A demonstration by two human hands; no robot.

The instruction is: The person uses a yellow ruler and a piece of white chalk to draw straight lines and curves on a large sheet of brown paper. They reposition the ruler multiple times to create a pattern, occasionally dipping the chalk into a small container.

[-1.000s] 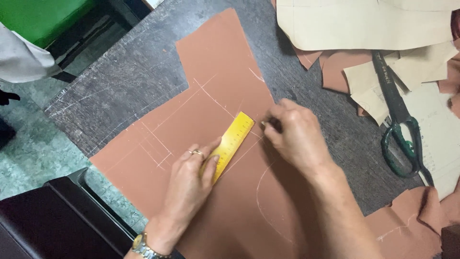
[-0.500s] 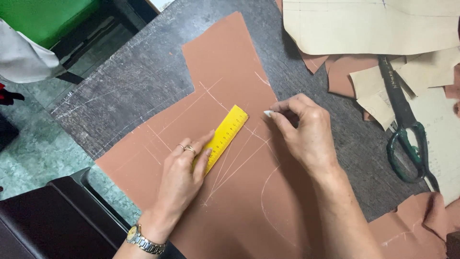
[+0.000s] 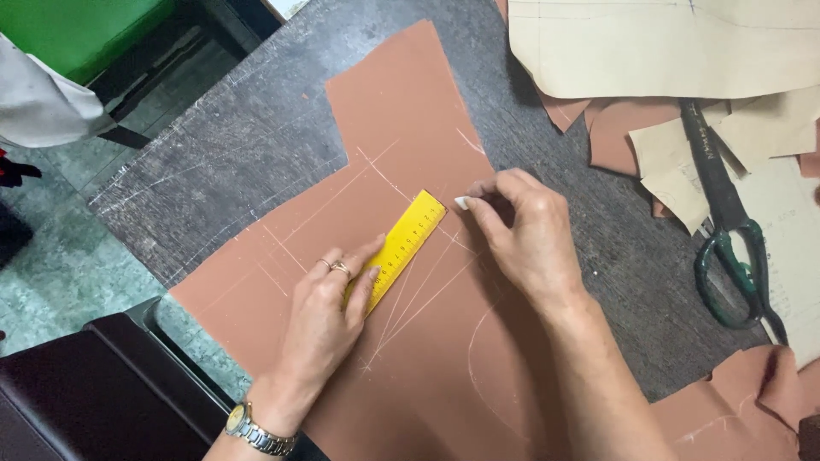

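Note:
A brown sheet of leather-like material (image 3: 401, 94) lies on the dark grey table (image 3: 239, 145), marked with thin white lines. On it rests a short yellow ruler (image 3: 406, 243), set diagonally. My left hand (image 3: 329, 307) presses the ruler's lower end flat with its fingers; it wears rings and a wristwatch. My right hand (image 3: 521, 230) sits just right of the ruler's upper end, its fingers pinched on a small white piece of chalk (image 3: 461, 202) whose tip touches the sheet.
Large scissors with green handles (image 3: 726, 230) lie at the right on cream paper patterns (image 3: 666, 43) and brown scraps. A dark stool or case (image 3: 85, 393) stands at the lower left. A person's white sleeve (image 3: 34, 102) shows at the far left, over green flooring.
The ruler's upper end has swung round with my left hand on it. My right hand with the chalk has stayed beside that end. The view has shifted slightly.

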